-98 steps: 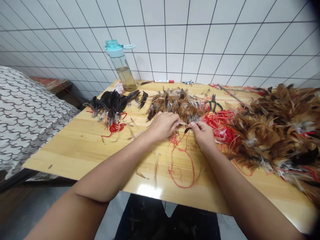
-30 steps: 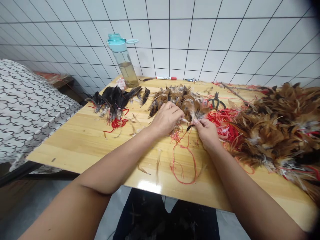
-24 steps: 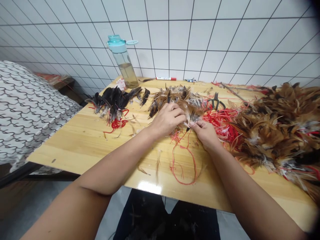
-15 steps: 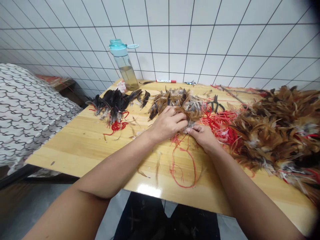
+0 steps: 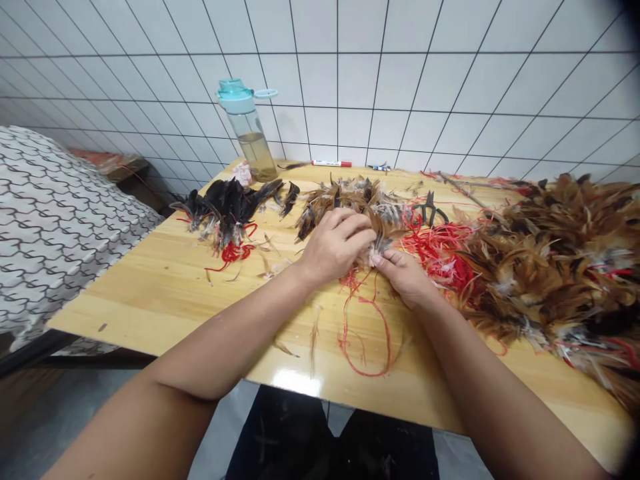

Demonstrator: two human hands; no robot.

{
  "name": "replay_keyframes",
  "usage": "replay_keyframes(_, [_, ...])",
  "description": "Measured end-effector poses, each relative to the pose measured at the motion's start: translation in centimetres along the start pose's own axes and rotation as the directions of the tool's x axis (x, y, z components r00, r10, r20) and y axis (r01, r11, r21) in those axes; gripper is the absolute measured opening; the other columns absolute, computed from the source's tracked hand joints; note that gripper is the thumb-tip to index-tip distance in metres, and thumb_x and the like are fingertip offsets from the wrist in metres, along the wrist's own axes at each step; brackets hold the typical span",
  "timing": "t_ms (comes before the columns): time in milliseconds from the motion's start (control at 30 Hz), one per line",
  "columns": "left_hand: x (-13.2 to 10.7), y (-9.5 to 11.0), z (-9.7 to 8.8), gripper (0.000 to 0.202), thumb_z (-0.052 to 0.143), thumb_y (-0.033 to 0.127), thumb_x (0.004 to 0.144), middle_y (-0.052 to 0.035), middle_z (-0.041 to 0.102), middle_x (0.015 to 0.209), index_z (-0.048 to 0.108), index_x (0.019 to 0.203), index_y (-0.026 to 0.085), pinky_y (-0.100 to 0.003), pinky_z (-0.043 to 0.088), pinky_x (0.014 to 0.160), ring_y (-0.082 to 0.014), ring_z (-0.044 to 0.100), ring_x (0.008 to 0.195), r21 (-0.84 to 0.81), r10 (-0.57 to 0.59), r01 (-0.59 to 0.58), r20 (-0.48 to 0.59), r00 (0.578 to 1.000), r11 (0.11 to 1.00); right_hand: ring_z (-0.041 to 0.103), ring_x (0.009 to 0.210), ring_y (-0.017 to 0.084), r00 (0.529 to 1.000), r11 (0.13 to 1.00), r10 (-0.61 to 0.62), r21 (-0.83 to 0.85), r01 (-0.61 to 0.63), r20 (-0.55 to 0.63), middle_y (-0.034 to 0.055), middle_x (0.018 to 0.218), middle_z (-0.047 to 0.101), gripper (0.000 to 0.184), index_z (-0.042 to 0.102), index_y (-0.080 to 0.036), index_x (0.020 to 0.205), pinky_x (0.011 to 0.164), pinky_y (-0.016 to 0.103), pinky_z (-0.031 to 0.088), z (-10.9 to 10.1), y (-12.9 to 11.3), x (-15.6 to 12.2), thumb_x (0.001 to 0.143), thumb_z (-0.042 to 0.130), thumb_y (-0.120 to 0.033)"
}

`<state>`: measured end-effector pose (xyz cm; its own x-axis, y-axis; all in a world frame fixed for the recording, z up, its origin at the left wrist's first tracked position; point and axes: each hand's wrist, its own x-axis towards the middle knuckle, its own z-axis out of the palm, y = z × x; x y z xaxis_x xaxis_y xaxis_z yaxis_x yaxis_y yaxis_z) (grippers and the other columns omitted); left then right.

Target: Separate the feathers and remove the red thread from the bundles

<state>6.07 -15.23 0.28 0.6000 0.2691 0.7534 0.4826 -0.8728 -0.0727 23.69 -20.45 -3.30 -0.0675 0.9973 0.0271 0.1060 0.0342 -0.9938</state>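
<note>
My left hand is curled over the near edge of a small heap of brown feathers at the middle of the wooden table. Its fingers are closed on a tuft of those feathers. My right hand meets it from the right, pinching the quill end of the same tuft. A red thread hangs from under my hands and loops across the table toward me.
A long mass of brown feathers tied with red string fills the right side. Black feathers lie at the left. Black pliers, a water bottle and a red marker sit near the tiled wall.
My hands have drawn closer together on the tuft, and the left fingers have closed further over the feathers. The view shifted slightly.
</note>
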Motion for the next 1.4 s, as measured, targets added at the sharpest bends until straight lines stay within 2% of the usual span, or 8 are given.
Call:
replay_keyframes(133, [0.4, 0.6, -0.3, 0.017, 0.051, 0.027, 0.09, -0.0082, 0.064, 0.092, 0.065, 0.087, 0.017, -0.035, 0.04, 0.086, -0.0198, 0.052, 0.092, -0.16, -0.289, 0.281, -0.026, 0.957, 0.946, 0.048, 0.064, 0.012, 0.997, 0.996, 0.015, 0.087, -0.009, -0.071, -0.0013, 0.067, 0.057, 0.035, 0.059, -0.018, 0.072, 0.065, 0.026, 0.04, -0.2, 0.6, 0.2, 0.07, 0.067, -0.052])
replay_keyframes(300, [0.4, 1.3, 0.8, 0.02, 0.057, 0.032, 0.085, -0.0029, 0.065, 0.079, 0.069, 0.08, 0.016, -0.026, 0.041, 0.07, -0.0135, 0.055, 0.073, -0.433, -0.489, 0.67, 0.463, 0.739, 0.603, 0.052, 0.068, 0.014, 0.985, 0.994, -0.073, -0.095, 0.059, -0.154, 0.0001, 0.069, 0.06, 0.026, 0.06, -0.018, 0.071, 0.069, 0.027, 0.042, -0.3, 0.8, 0.5, 0.076, 0.06, -0.044])
replay_keyframes(533, [-0.3, 2.4, 2.5, 0.021, 0.062, 0.034, 0.077, -0.0019, 0.067, 0.071, 0.07, 0.074, 0.014, -0.023, 0.04, 0.065, -0.0117, 0.055, 0.066, -0.531, -0.588, 0.816, 0.592, 0.55, 0.229, 0.054, 0.068, 0.017, 0.972, 0.765, -0.157, -0.644, 0.01, -0.172, 0.0039, 0.069, 0.061, 0.023, 0.058, -0.019, 0.063, 0.065, 0.028, 0.038, 0.0, 0.2, 0.3, 0.082, 0.051, -0.029])
replay_keyframes(733, [-0.4, 3.0, 2.7, 0.015, 0.064, 0.029, 0.071, 0.0024, 0.058, 0.06, 0.062, 0.065, 0.015, -0.022, 0.038, 0.061, -0.0094, 0.048, 0.058, -0.585, -0.628, 0.804, 0.585, 0.513, 0.112, 0.061, 0.086, 0.022, 0.976, 0.466, -0.114, -0.878, -0.112, -0.185, 0.0111, 0.094, 0.068, 0.023, 0.066, -0.016, 0.088, 0.069, 0.029, 0.038, 0.8, -1.3, -0.6, 0.089, 0.045, -0.023])
replay_keyframes(867, [-0.1, 3.0, 1.8, 0.014, 0.06, 0.027, 0.073, 0.0015, 0.057, 0.06, 0.062, 0.067, 0.015, -0.022, 0.037, 0.061, -0.0105, 0.048, 0.058, -0.553, -0.585, 0.792, 0.562, 0.584, 0.258, 0.062, 0.089, 0.023, 0.976, 0.336, -0.109, -0.931, -0.142, -0.188, 0.012, 0.098, 0.068, 0.024, 0.065, -0.018, 0.093, 0.066, 0.03, 0.037, 1.2, -1.9, -1.2, 0.088, 0.041, -0.017])
replay_keyframes(1000, [0.1, 3.2, 0.8, 0.019, 0.056, 0.024, 0.078, 0.0001, 0.056, 0.061, 0.059, 0.062, 0.015, -0.023, 0.036, 0.063, -0.0117, 0.049, 0.061, -0.512, -0.531, 0.702, 0.461, 0.711, 0.496, 0.062, 0.085, 0.023, 0.968, 0.353, -0.175, -0.929, -0.111, -0.182, 0.0125, 0.091, 0.068, 0.025, 0.066, -0.019, 0.09, 0.064, 0.03, 0.035, 1.4, -1.4, -1.4, 0.088, 0.041, -0.018])
replay_keyframes(1200, [-0.3, 3.6, 1.5, 0.021, 0.057, 0.022, 0.079, 0.0002, 0.054, 0.062, 0.054, 0.059, 0.016, -0.023, 0.034, 0.062, -0.0114, 0.048, 0.063, -0.434, -0.529, 0.653, 0.384, 0.757, 0.621, 0.062, 0.083, 0.025, 0.957, 0.42, -0.193, -0.9, -0.12, -0.218, 0.0142, 0.093, 0.069, 0.024, 0.067, -0.016, 0.094, 0.067, 0.031, 0.037, 1.9, -0.6, -1.3, 0.086, 0.044, -0.018])
replay_keyframes(1400, [-0.6, 3.1, 2.6, 0.026, 0.064, 0.03, 0.074, 0.0039, 0.048, 0.056, 0.049, 0.06, 0.016, -0.021, 0.032, 0.055, -0.008, 0.043, 0.056, -0.528, -0.638, 0.774, 0.471, 0.609, 0.349, 0.06, 0.085, 0.024, 0.965, 0.536, -0.141, -0.837, -0.112, -0.219, 0.0129, 0.093, 0.068, 0.024, 0.068, -0.016, 0.09, 0.071, 0.031, 0.039, 2.5, -1.6, -1.7, 0.089, 0.044, -0.021])
